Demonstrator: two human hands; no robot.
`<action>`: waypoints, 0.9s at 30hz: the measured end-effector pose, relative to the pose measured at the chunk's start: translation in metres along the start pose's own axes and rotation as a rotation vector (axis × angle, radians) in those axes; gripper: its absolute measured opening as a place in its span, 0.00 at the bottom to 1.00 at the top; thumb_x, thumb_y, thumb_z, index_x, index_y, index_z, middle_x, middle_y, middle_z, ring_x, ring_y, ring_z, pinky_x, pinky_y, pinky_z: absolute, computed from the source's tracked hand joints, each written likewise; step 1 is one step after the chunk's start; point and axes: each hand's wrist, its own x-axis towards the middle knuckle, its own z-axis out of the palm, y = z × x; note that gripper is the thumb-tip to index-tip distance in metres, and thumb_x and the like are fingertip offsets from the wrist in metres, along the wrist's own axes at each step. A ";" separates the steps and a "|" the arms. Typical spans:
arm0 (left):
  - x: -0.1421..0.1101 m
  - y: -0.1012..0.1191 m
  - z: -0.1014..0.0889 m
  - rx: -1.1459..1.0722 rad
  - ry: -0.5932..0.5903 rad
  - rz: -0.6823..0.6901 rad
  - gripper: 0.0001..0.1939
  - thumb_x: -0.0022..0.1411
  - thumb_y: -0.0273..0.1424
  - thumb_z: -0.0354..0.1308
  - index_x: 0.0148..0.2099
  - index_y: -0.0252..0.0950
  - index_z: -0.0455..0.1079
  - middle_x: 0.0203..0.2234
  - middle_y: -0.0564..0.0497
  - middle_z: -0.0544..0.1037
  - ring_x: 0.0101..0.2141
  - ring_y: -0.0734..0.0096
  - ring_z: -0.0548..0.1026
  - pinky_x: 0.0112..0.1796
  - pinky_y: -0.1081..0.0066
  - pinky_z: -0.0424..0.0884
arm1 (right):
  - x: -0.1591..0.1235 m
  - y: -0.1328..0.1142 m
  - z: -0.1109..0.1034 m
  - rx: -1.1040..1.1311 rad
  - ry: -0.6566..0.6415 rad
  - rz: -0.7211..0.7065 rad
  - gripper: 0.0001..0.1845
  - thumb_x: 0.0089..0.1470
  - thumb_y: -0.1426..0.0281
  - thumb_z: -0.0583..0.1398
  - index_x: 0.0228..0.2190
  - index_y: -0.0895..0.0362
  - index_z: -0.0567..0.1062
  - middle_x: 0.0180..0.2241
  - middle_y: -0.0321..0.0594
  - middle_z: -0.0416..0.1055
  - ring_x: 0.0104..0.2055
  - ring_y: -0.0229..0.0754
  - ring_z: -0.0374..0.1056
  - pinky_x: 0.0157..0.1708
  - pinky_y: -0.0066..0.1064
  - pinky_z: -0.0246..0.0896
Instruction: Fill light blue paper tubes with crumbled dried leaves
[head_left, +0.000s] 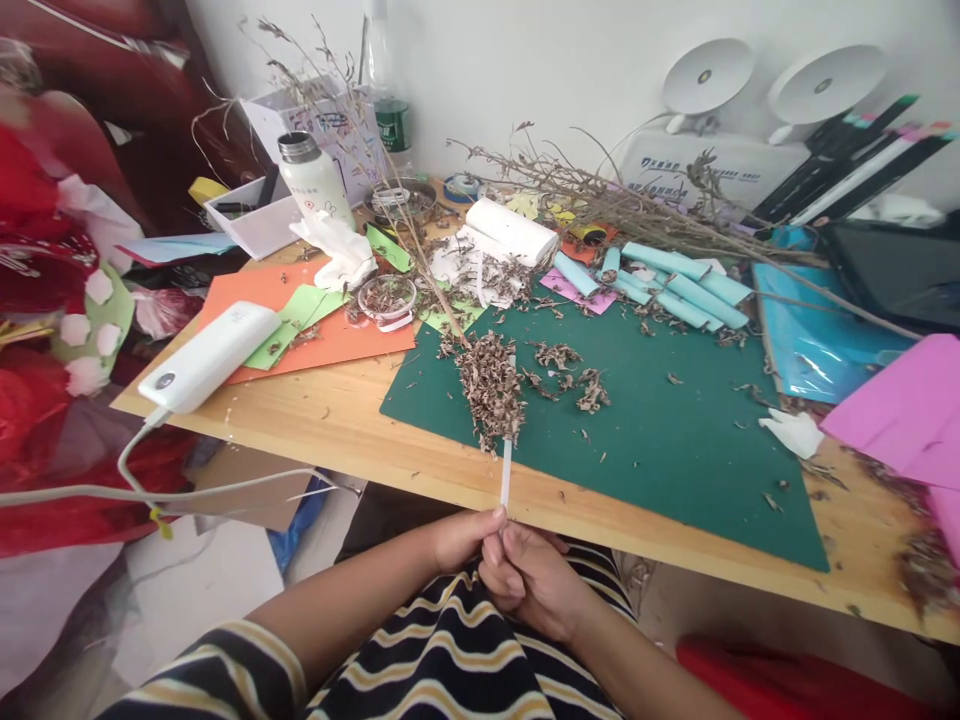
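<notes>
Both my hands meet below the table's front edge, pinching the bottom of a thin white stick (506, 472). My left hand (459, 538) grips it from the left with thumb and fingers closed. My right hand (529, 578) pinches it from the right. The stick stands up over the table edge. Its upper part carries a clump of dried brown leaves (491, 388) that lies over the green cutting mat (660, 440). A long dry twig (420, 250) runs up from the clump toward the back.
On the wooden table (315, 420) lie a white power bank (210, 355) with a cable, orange paper (247, 295), a white flask (315, 180), light blue paper rolls (690, 290), dry branches (622, 205), a pink sheet (900, 410), a blue folder (817, 340) and scattered leaf crumbs.
</notes>
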 end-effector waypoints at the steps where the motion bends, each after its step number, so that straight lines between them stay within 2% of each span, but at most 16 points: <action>1: 0.000 0.002 0.001 -0.037 -0.015 0.032 0.39 0.48 0.59 0.37 0.35 0.28 0.71 0.32 0.42 0.75 0.40 0.56 0.70 0.43 0.59 0.62 | 0.001 0.001 -0.001 -0.005 -0.025 -0.006 0.21 0.40 0.55 0.61 0.18 0.59 0.62 0.09 0.26 0.49 0.12 0.26 0.40 0.13 0.19 0.33; 3: 0.000 0.006 0.002 -0.119 -0.040 0.062 0.36 0.49 0.56 0.40 0.36 0.29 0.71 0.34 0.42 0.75 0.41 0.56 0.69 0.44 0.59 0.62 | 0.002 0.002 -0.003 -0.011 -0.056 -0.015 0.21 0.41 0.55 0.60 0.18 0.58 0.61 0.09 0.26 0.49 0.13 0.26 0.40 0.13 0.20 0.33; 7: -0.001 0.010 0.003 -0.135 -0.049 0.045 0.34 0.49 0.55 0.42 0.35 0.29 0.72 0.34 0.43 0.75 0.40 0.56 0.69 0.43 0.60 0.62 | 0.003 0.003 -0.005 -0.025 -0.084 -0.025 0.21 0.41 0.54 0.60 0.18 0.58 0.61 0.09 0.26 0.49 0.13 0.26 0.40 0.14 0.20 0.34; 10: -0.002 0.007 0.001 -0.101 -0.007 0.042 0.34 0.48 0.57 0.42 0.28 0.30 0.71 0.30 0.44 0.75 0.37 0.59 0.70 0.43 0.61 0.63 | 0.003 0.005 -0.007 -0.041 -0.088 -0.063 0.22 0.39 0.53 0.60 0.19 0.58 0.62 0.09 0.26 0.50 0.13 0.26 0.42 0.14 0.21 0.36; 12: -0.003 0.003 0.001 -0.015 0.078 0.028 0.34 0.49 0.58 0.40 0.20 0.30 0.67 0.24 0.44 0.74 0.31 0.62 0.71 0.41 0.62 0.64 | 0.002 0.007 -0.009 -0.081 -0.078 -0.113 0.21 0.40 0.53 0.60 0.19 0.59 0.63 0.09 0.26 0.50 0.13 0.26 0.42 0.14 0.21 0.36; 14: -0.008 0.004 0.003 0.135 0.168 0.015 0.36 0.52 0.58 0.35 0.17 0.30 0.63 0.20 0.45 0.72 0.27 0.66 0.70 0.38 0.65 0.65 | 0.000 0.009 -0.013 -0.159 -0.055 -0.163 0.22 0.42 0.52 0.58 0.19 0.59 0.63 0.09 0.26 0.49 0.12 0.26 0.41 0.14 0.22 0.35; 15: -0.012 0.008 0.005 0.229 0.194 0.019 0.36 0.53 0.57 0.32 0.19 0.30 0.63 0.20 0.45 0.71 0.27 0.68 0.70 0.37 0.67 0.66 | -0.002 0.009 -0.014 -0.207 -0.041 -0.194 0.23 0.42 0.51 0.57 0.19 0.59 0.62 0.09 0.25 0.49 0.12 0.26 0.41 0.14 0.22 0.35; 17: -0.024 0.021 0.011 0.443 0.192 0.074 0.34 0.58 0.52 0.31 0.29 0.29 0.66 0.25 0.44 0.73 0.29 0.68 0.70 0.36 0.69 0.66 | -0.004 0.010 -0.018 -0.295 -0.019 -0.262 0.24 0.43 0.49 0.55 0.19 0.58 0.61 0.09 0.25 0.47 0.12 0.26 0.40 0.14 0.22 0.33; 19: -0.041 0.039 0.017 0.715 0.179 0.176 0.26 0.59 0.46 0.38 0.41 0.30 0.66 0.33 0.44 0.73 0.33 0.68 0.70 0.36 0.71 0.65 | -0.007 0.009 -0.019 -0.370 -0.022 -0.334 0.23 0.45 0.49 0.53 0.21 0.58 0.61 0.09 0.24 0.46 0.12 0.27 0.40 0.14 0.22 0.33; 20: -0.050 0.048 0.019 0.841 0.201 0.239 0.21 0.60 0.43 0.41 0.42 0.32 0.65 0.32 0.45 0.74 0.32 0.69 0.70 0.34 0.73 0.65 | -0.008 0.007 -0.019 -0.401 -0.026 -0.366 0.22 0.47 0.50 0.52 0.21 0.58 0.61 0.09 0.25 0.47 0.13 0.27 0.40 0.15 0.22 0.34; 22: -0.064 0.066 0.017 1.026 0.321 0.419 0.14 0.61 0.35 0.42 0.41 0.34 0.65 0.27 0.48 0.74 0.28 0.72 0.70 0.31 0.75 0.64 | -0.011 0.004 -0.018 -0.463 -0.029 -0.384 0.22 0.48 0.50 0.51 0.22 0.57 0.61 0.10 0.25 0.48 0.13 0.27 0.41 0.15 0.22 0.34; 24: -0.069 0.080 0.009 1.179 0.505 0.528 0.12 0.60 0.32 0.44 0.41 0.35 0.64 0.28 0.48 0.74 0.30 0.71 0.70 0.34 0.73 0.64 | -0.013 -0.001 -0.016 -0.525 -0.023 -0.360 0.23 0.48 0.50 0.50 0.22 0.58 0.61 0.11 0.26 0.48 0.13 0.27 0.41 0.14 0.22 0.34; 25: -0.067 0.085 0.004 1.289 0.588 0.503 0.12 0.59 0.32 0.45 0.43 0.35 0.64 0.32 0.46 0.74 0.35 0.69 0.70 0.38 0.70 0.64 | -0.014 -0.003 -0.015 -0.558 -0.025 -0.339 0.23 0.48 0.49 0.50 0.22 0.58 0.61 0.11 0.26 0.48 0.13 0.27 0.41 0.14 0.23 0.35; 27: -0.053 0.095 -0.008 1.522 0.737 0.309 0.20 0.58 0.38 0.46 0.51 0.34 0.59 0.45 0.40 0.68 0.47 0.60 0.63 0.47 0.61 0.58 | -0.015 -0.006 -0.013 -0.614 -0.025 -0.309 0.24 0.48 0.49 0.49 0.22 0.58 0.61 0.12 0.27 0.48 0.13 0.28 0.41 0.15 0.23 0.35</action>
